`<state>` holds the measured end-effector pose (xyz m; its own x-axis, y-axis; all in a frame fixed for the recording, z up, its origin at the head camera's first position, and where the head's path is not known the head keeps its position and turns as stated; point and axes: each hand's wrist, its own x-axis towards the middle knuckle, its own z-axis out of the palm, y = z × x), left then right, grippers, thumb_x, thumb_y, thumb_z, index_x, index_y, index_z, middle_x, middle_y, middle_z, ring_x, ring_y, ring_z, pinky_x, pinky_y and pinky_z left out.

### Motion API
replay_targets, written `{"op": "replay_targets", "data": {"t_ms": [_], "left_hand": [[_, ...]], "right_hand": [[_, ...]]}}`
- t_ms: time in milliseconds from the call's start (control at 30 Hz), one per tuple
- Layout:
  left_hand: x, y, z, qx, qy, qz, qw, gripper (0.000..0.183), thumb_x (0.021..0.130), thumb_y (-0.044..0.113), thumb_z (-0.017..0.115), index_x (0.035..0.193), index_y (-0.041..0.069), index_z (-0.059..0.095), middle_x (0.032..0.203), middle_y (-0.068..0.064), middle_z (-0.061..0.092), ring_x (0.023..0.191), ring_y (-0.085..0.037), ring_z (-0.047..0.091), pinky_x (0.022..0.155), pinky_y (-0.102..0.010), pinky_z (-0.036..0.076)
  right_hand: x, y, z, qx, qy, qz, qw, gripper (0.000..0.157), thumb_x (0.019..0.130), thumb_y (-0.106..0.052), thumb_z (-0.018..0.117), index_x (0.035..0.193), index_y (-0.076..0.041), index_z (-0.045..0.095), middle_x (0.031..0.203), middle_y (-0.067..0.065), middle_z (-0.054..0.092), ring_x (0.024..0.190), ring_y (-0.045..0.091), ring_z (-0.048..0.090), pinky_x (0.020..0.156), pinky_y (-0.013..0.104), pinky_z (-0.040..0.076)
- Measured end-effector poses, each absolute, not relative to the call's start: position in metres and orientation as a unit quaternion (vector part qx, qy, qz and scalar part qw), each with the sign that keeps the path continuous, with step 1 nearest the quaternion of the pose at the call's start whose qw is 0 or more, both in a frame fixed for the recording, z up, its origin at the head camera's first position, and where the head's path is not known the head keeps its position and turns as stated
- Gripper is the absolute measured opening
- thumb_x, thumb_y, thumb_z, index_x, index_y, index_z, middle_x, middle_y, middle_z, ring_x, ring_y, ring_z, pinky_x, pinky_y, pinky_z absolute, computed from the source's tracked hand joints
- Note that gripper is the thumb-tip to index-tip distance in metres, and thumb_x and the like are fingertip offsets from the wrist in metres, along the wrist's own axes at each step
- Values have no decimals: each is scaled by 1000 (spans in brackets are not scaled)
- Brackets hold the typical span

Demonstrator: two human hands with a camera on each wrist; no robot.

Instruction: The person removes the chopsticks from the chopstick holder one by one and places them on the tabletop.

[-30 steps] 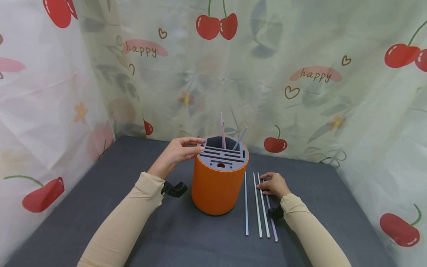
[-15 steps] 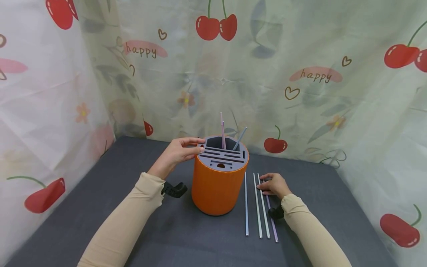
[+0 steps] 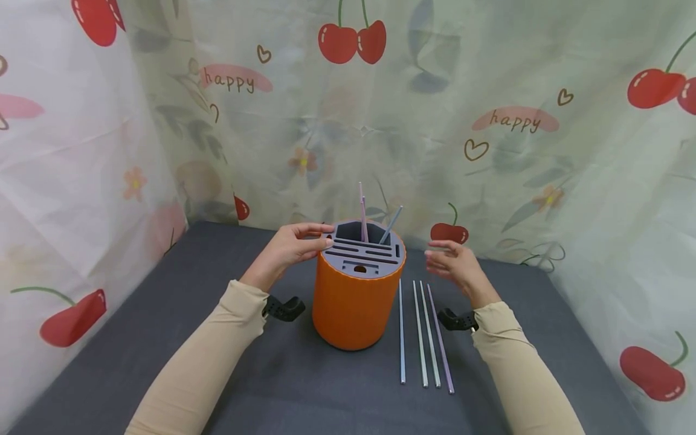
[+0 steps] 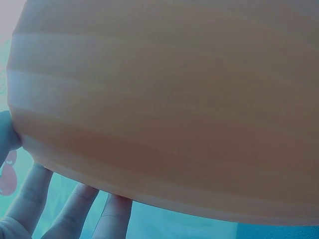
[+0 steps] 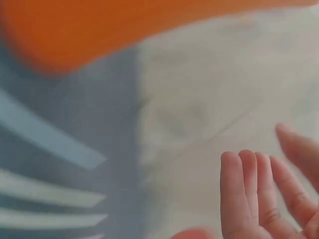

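An orange knife block [image 3: 353, 308] with a grey slotted top stands upright mid-table. My left hand [image 3: 290, 244] rests at its left rim, fingers stretched out; in the left wrist view, the fingers [image 4: 117, 214] touch the block's wall. Two pink straws [image 3: 364, 220] and a blue straw [image 3: 391, 225] poke up from the rear opening. Right of the block lie a blue straw [image 3: 402, 338], two pale silver straws [image 3: 421, 341] and a purple straw [image 3: 441, 347], roughly side by side. My right hand [image 3: 457, 266], holding nothing, hovers beyond their far ends, fingers loosely extended.
A dark grey cloth [image 3: 304, 386] covers the table. Cherry-print curtains [image 3: 348, 121] close off the back and both sides, the rear one close behind the block. Each wrist wears a black strap [image 3: 285, 309].
My right hand has come away from the straws, rising and moving back and slightly right. The straws stay where they lay. My left hand has not moved.
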<state>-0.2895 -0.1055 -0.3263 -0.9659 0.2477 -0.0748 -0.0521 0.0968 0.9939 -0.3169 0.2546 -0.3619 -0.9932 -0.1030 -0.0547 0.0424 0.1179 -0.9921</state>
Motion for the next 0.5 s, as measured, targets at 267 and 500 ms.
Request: {"op": "replay_targets", "data": {"t_ms": [267,500], "left_hand": [[-289,-106,-325,72,730,671,112,42,85,25,75,126,18,66,134,-2,56,123,-20,55,106,-40,44],[-290,-105,-326,73,728,672,111,41,86,22,75,126,17,66,134,-2,56,121,-20,56,105,-39,45]], "right_hand": [[-298,218,-302,-167,622,-764,-41,35,93,-3,63,127,-5,56,108,5,60,101,13,66,91,27,53],[-288,195,-293,-213,644,-733,-47,33,90,3,64,120,-12,62,106,2,62,101,13,65,93,25,52]]}}
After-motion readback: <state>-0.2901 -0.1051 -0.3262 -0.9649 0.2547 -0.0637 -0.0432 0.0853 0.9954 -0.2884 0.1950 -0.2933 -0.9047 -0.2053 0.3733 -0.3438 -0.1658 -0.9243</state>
